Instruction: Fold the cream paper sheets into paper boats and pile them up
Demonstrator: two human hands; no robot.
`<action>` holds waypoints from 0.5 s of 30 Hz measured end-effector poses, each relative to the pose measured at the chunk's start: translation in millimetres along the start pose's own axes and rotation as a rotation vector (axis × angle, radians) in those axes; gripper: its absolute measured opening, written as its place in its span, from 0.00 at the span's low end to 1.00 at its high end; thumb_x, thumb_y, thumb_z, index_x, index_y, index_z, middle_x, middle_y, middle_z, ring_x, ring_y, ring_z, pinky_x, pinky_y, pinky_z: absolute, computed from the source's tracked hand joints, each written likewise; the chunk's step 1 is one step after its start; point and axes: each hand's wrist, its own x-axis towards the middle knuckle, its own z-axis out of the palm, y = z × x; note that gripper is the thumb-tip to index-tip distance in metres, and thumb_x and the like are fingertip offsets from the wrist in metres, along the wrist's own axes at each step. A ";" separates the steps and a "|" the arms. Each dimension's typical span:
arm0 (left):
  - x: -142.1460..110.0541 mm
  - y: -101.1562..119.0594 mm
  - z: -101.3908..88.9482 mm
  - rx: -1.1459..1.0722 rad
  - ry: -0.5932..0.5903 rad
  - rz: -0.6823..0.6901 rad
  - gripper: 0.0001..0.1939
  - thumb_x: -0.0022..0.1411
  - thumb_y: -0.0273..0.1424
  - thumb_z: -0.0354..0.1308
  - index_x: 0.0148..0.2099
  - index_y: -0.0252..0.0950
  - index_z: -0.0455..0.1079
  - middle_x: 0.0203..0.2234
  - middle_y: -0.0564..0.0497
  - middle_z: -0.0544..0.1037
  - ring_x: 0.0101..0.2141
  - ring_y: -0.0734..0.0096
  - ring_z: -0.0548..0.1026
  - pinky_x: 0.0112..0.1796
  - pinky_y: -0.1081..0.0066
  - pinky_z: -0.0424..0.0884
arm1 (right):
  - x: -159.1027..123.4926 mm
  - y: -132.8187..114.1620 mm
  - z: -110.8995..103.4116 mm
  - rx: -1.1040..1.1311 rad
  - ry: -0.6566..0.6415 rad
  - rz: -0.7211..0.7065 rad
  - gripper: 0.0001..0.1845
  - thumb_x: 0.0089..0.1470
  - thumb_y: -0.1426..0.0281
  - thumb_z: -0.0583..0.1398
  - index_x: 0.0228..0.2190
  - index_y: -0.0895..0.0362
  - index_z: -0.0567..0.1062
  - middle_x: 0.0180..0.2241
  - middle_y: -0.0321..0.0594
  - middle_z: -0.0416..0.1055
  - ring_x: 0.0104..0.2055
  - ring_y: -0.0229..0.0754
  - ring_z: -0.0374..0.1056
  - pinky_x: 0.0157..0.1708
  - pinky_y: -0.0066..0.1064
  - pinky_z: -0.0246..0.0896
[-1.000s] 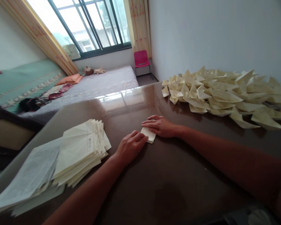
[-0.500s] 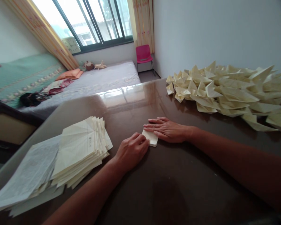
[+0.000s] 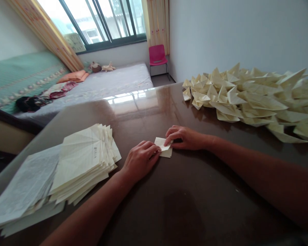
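A small folded piece of cream paper (image 3: 160,141) lies on the brown table between my hands. One layer of it sits skewed over another, so a lower corner sticks out toward me. My left hand (image 3: 140,157) is closed at its left edge, thumb and fingers on the paper. My right hand (image 3: 187,137) has curled fingers, with the fingertips pinching the paper's right side. Part of the paper is hidden under the fingers of both hands.
Left of my hands lies a stack of cream paper sheets (image 3: 78,157), beside greyish printed sheets (image 3: 32,177). A large heap of folded paper boats (image 3: 256,99) covers the table's far right. Beyond the glossy table (image 3: 154,208) stand a bed (image 3: 123,78) and a pink chair (image 3: 157,56).
My right hand has gone from lying flat with fingers stretched to curled fingers gripping the paper's right side. The paper's upper layer is now shifted off the lower one. My left hand stays on it.
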 end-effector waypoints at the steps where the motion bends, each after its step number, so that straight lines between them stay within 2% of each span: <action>1: 0.5 -0.8 -0.9 -0.027 -0.005 -0.034 0.09 0.65 0.33 0.52 0.41 0.40 0.73 0.34 0.53 0.77 0.35 0.71 0.72 0.37 0.72 0.67 | 0.1 1.1 0.1 0.012 -0.001 0.001 0.09 0.57 0.68 0.59 0.38 0.54 0.79 0.37 0.41 0.73 0.41 0.40 0.66 0.45 0.33 0.60; 5: 2.3 -5.3 -4.7 -0.144 -0.034 -0.210 0.07 0.62 0.34 0.56 0.38 0.41 0.75 0.30 0.55 0.78 0.30 0.74 0.73 0.33 0.75 0.66 | 1.0 2.5 -0.7 0.090 0.003 0.033 0.11 0.59 0.65 0.57 0.36 0.57 0.79 0.38 0.42 0.73 0.40 0.39 0.67 0.45 0.31 0.60; 8: 3.5 -8.3 -4.4 -0.217 -0.034 -0.298 0.08 0.62 0.35 0.56 0.37 0.40 0.75 0.31 0.55 0.79 0.29 0.74 0.75 0.32 0.76 0.67 | 3.5 -0.7 2.6 0.077 0.035 0.095 0.13 0.61 0.65 0.55 0.34 0.58 0.78 0.34 0.41 0.72 0.37 0.39 0.67 0.40 0.30 0.61; 12: 4.4 -8.8 0.1 -0.188 -0.005 -0.329 0.09 0.63 0.36 0.54 0.42 0.40 0.73 0.30 0.55 0.79 0.29 0.73 0.75 0.31 0.75 0.67 | 8.2 -7.3 11.6 -0.033 0.105 0.222 0.12 0.61 0.67 0.55 0.32 0.58 0.76 0.31 0.40 0.72 0.35 0.39 0.66 0.37 0.29 0.58; 15: 5.1 -6.7 2.3 -0.111 0.018 -0.292 0.13 0.64 0.34 0.52 0.51 0.40 0.67 0.29 0.56 0.77 0.29 0.72 0.74 0.32 0.73 0.67 | 10.3 -9.8 18.3 -0.088 0.149 0.322 0.08 0.59 0.67 0.57 0.36 0.57 0.74 0.32 0.39 0.73 0.34 0.39 0.66 0.36 0.29 0.57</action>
